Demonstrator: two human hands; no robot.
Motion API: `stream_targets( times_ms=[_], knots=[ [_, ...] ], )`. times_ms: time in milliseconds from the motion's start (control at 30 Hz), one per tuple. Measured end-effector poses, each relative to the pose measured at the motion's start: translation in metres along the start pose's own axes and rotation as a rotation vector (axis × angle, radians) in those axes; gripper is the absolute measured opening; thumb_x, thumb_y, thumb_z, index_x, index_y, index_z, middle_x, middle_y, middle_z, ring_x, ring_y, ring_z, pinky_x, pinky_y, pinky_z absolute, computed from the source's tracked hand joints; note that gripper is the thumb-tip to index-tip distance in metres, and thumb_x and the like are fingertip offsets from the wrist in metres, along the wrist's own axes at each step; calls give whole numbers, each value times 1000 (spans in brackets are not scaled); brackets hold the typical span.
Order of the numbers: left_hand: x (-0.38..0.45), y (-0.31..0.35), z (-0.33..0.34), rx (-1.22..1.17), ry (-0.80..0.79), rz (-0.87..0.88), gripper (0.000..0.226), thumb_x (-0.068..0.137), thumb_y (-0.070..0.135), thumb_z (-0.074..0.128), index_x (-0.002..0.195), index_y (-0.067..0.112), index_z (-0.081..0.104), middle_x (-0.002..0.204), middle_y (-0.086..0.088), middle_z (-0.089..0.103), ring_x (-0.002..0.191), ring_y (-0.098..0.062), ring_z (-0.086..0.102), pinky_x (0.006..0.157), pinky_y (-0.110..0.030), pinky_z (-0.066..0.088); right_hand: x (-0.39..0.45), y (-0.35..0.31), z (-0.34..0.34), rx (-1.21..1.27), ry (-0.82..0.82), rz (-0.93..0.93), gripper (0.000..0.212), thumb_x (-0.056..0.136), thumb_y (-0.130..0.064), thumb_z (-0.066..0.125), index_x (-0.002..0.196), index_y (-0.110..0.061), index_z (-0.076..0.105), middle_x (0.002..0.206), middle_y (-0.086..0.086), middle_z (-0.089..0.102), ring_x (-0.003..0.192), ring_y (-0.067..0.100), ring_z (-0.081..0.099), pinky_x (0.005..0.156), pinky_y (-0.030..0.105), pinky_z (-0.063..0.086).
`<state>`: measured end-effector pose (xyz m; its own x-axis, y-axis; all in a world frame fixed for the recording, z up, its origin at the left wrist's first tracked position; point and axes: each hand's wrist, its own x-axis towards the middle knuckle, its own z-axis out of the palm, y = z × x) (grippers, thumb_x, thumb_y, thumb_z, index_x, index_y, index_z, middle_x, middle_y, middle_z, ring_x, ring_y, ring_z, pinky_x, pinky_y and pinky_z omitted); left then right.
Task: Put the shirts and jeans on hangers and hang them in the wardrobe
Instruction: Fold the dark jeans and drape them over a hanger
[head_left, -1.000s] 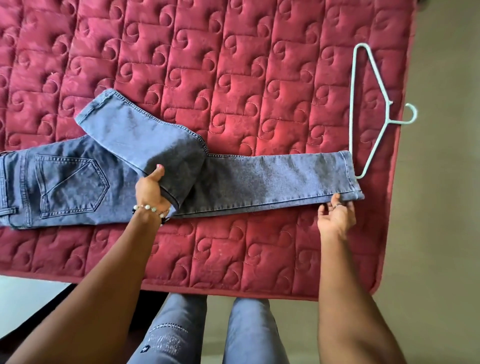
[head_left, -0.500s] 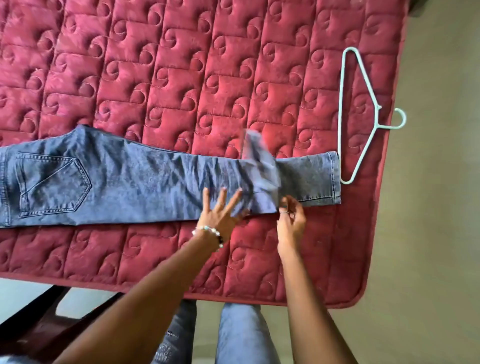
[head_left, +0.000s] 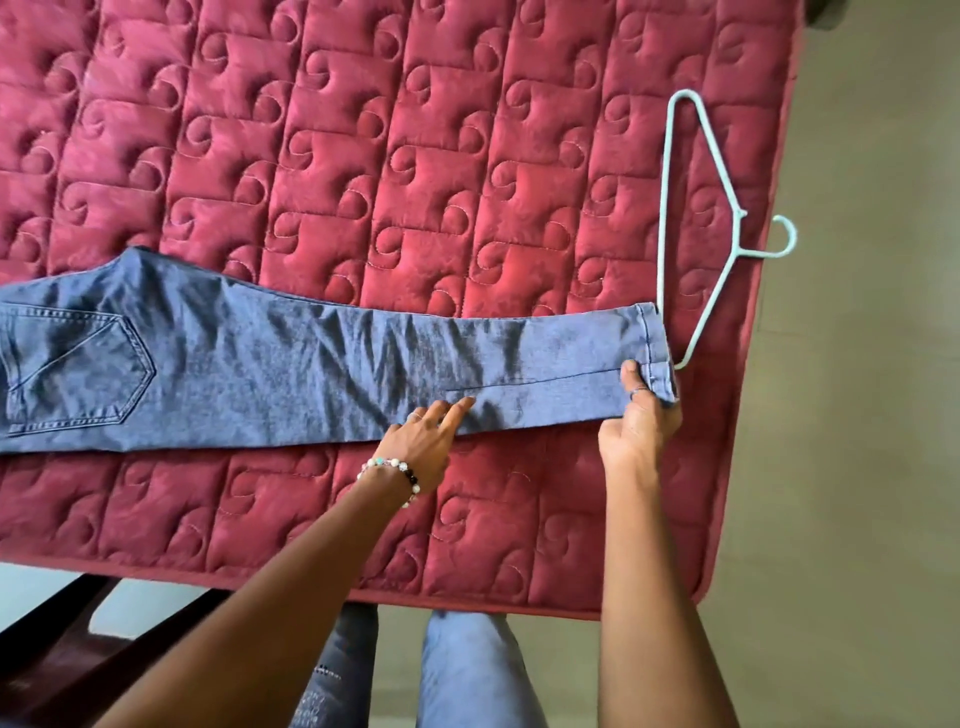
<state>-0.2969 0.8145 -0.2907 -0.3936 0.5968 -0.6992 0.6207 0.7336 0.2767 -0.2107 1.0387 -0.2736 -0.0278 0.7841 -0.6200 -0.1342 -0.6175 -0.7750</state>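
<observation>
Blue jeans (head_left: 291, 374) lie flat across the red quilted mattress (head_left: 395, 156), one leg stacked on the other, waist off the left edge of view, hems to the right. My left hand (head_left: 423, 436) rests with straight fingers on the near edge of the legs. My right hand (head_left: 641, 415) pinches the hems at the right end, thumb on top. A pale blue plastic hanger (head_left: 701, 223) lies on the mattress just beyond the hems, its hook pointing right over the mattress edge.
The mattress edge runs along the right and near sides, with beige floor (head_left: 857, 415) beyond. A dark wooden frame (head_left: 62, 654) shows at the lower left. My legs (head_left: 457, 675) stand against the near edge.
The upper jeans leg, folded back a second ago, has been swung over and laid along the lower one. My right hand has moved right to the hems; my left hand followed along the leg.
</observation>
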Motion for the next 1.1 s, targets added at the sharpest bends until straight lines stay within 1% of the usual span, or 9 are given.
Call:
stream_targets(
  times_ms=[167,267,433,567,700,767,833,933,1100],
  knots=[
    [12,16,-2,109,50,-54,89,87,6,51,150,30,-7,136,-7,26,122,-28,37,87,-44,48,26,-1,-19,18,-70,44,26,82,8,65,96,-13,70,91,-2,71,90,16,64,94,42,50],
    [15,16,5,143,30,-49,90,87,2,48,151,29,-9,148,-10,16,133,-29,29,98,-45,42,48,16,-27,-165,81,103,19,87,-13,69,105,-13,65,82,-13,70,81,5,65,88,40,51],
    [5,17,25,132,52,-84,78,91,0,34,151,26,-8,158,-9,-10,147,-29,-1,116,-47,20,41,27,-29,-552,364,122,57,82,-57,64,110,-7,60,92,5,60,76,23,57,70,45,58],
    [-1,22,41,131,43,-113,85,87,-2,35,149,23,-17,153,-10,-32,145,-31,-15,118,-48,11,12,59,-29,-450,234,303,66,81,-38,75,126,0,46,98,17,64,70,21,61,60,35,59],
    [4,20,41,60,-33,-109,97,81,-3,44,148,23,-22,151,-10,-35,143,-33,-20,118,-51,8,-1,76,-24,-341,88,455,51,82,-9,74,125,-14,47,87,3,62,77,14,57,65,32,46],
    [6,15,37,40,-68,-87,100,84,9,55,149,21,-20,153,-8,-31,144,-31,-18,118,-51,11,-2,75,-18,-306,56,527,22,81,-1,71,96,-13,61,81,0,61,74,11,51,63,31,41],
    [8,7,32,-6,-66,-64,99,84,17,59,150,17,-14,157,-6,-21,146,-29,-9,117,-48,19,-7,66,-6,-312,46,524,28,76,7,69,83,-14,53,81,3,57,73,14,49,61,33,43],
    [12,-5,15,-185,40,-40,80,83,12,56,151,14,14,154,-11,23,138,-32,29,106,-43,38,-29,55,18,-310,0,325,38,75,12,66,83,-17,43,90,5,58,78,18,57,69,36,47],
    [-1,-47,-22,-683,271,-169,25,86,7,61,111,10,66,103,-7,72,87,-23,69,81,-27,49,-86,49,59,-614,-196,-149,18,79,2,70,96,6,70,99,13,69,95,24,65,88,37,52]
  ],
)
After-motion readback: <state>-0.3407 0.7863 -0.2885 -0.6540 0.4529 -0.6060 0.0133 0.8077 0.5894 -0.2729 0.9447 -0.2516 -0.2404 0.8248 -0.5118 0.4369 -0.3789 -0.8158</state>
